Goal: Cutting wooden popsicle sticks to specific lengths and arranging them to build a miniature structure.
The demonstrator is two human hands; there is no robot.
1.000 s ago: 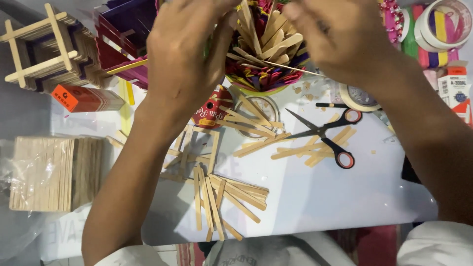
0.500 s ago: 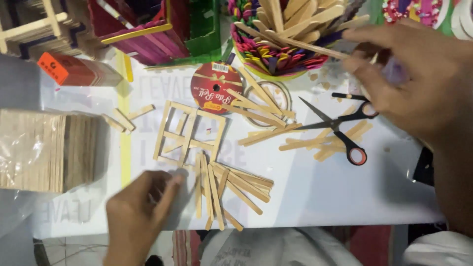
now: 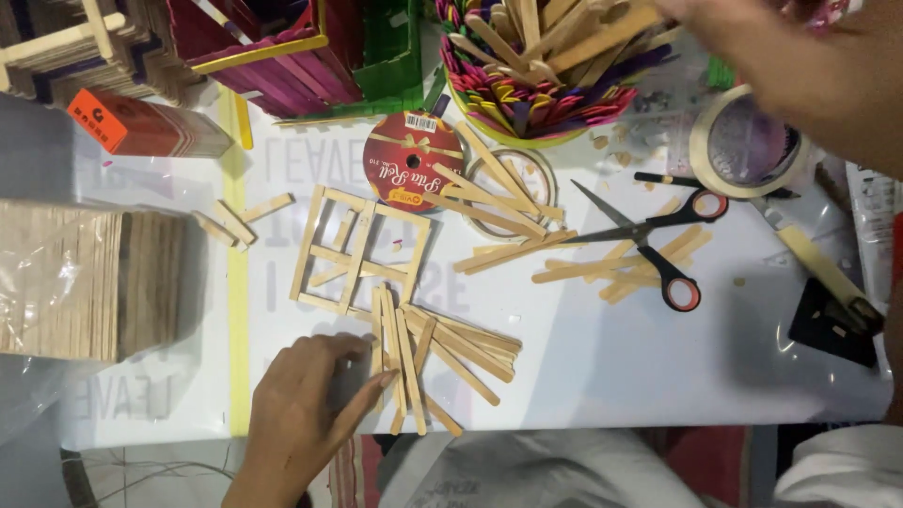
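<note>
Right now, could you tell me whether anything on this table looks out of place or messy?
Nothing looks broken. Loose sticks lie crisscrossed by the left hand, and more are scattered under the open scissors. Small crumbs dot the table near the tape roll. The right hand is blurred over the stick cup.

A white table point(image 3: 602, 376) is covered with craft supplies. A stack of plain wooden sticks point(image 3: 89, 280) in clear wrap is set at its left edge, with a strip of yellow tape point(image 3: 237, 310) laid just beside it. Near the middle a stick frame point(image 3: 357, 252) lies flat, and a loose pile of sticks point(image 3: 433, 353) is spread toward the near edge. Black scissors point(image 3: 654, 235) (red-lined handles) are placed right of centre, over more sticks, and a tape roll point(image 3: 743, 146) rests toward the far right corner.
</note>
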